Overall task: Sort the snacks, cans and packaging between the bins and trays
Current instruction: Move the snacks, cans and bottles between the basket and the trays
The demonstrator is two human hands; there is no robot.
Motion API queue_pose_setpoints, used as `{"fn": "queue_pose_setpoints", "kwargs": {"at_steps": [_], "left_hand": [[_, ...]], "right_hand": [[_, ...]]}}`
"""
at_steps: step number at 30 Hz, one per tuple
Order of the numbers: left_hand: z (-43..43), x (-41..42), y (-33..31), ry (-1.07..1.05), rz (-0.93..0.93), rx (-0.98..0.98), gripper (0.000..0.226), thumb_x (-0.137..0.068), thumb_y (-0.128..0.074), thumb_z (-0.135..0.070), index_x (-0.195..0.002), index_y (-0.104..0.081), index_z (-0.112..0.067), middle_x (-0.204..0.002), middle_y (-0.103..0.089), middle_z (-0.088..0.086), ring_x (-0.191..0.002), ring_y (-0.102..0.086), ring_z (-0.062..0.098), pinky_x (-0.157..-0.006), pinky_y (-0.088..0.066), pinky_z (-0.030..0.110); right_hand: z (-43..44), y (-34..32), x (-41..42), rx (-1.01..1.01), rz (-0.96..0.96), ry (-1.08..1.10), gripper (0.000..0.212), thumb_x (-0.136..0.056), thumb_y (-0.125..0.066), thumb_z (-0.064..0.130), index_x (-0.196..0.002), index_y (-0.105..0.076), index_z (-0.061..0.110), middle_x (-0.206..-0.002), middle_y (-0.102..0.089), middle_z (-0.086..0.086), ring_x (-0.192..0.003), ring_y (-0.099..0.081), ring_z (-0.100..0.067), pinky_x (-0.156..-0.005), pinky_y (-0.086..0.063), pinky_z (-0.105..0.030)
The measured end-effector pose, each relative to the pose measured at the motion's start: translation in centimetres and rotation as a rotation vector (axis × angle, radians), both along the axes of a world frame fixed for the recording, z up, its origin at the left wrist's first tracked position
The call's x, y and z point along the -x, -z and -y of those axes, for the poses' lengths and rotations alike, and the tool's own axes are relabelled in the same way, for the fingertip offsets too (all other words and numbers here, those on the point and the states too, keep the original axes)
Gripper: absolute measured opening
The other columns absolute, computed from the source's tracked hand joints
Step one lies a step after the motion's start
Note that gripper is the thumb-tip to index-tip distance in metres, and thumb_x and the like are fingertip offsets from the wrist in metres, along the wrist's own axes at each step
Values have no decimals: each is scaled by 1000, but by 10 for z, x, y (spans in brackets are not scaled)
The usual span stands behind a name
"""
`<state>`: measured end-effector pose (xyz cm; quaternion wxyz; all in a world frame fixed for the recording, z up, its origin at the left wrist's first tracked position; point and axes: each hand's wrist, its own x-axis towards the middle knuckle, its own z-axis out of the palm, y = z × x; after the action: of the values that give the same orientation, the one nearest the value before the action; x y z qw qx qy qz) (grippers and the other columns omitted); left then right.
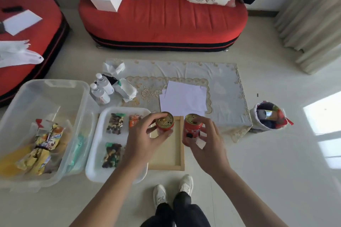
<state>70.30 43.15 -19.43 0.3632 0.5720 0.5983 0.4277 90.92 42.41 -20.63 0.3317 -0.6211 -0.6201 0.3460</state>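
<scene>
Roughly midway, by my reading. Left hand (143, 138) grips one red can, call it left can (164, 123), by its top rim, fingers curled round the lid. Right hand (208, 145) wraps the side of a second, right can (191, 131). Both cans are held upright in the air above the wooden tray (166, 156), just apart from each other; neither is set down.

Done so far, as things lie: white tray (94, 160) holds nut packets (115, 123) and an orange packet (134, 120) in separate compartments. Clear bin (81, 97) to the left contains yellow wrappers (42, 151) and some greenish material against its right wall, which I cannot identify through the plastic.

Left to do: both cans need a place, probably the wooden tray, which shows nothing in it apart from what the hands hide. On the mat (221, 79) beyond lie two bottles (102, 92), a tissue pack (126, 88) and white paper sheets (184, 99), none sorted yet. Cloth basket (256, 116) on the right holds colourful items; contents unclear.
</scene>
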Motion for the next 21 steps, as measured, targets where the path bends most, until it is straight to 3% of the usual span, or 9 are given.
{"fn": "queue_pose_setpoints", "kwargs": {"at_steps": [6, 17, 21], "left_hand": [[-32, 13, 77, -76, -16, -67, 48, -75, -91, -12, -119, -72, -17, -113, -73, -11, -107, -71, 12, -90, -60, 33], [-69, 25, 197, -60, -114, -125, 47, -75, -90, -7, -119, -71, -7, -123, -71, -1, -117, -68, 15, -91, -61, 38], [-71, 26, 218, -46, -175, -141, 43, -79, -87, -11, -118, -70, -6, -125, -70, -1, -121, -66, 13, -93, -59, 42]], "right_hand": [[-36, 82, 27, -80, -51, 2, 55, -90, -69, 9, -130, -46, 38, -128, -55, 9, -117, -61, -20, -92, -57, -44], [-75, 220, 42, -141, 34, -45, 54, -89, -68, -5, -132, -45, 21, -138, -45, -2, -119, -59, -24, -93, -54, -31], [-78, 244, 42, -172, 49, -65, 51, -90, -66, 2, -132, -42, 19, -140, -42, -10, -120, -59, -32, -93, -55, -35]]}}
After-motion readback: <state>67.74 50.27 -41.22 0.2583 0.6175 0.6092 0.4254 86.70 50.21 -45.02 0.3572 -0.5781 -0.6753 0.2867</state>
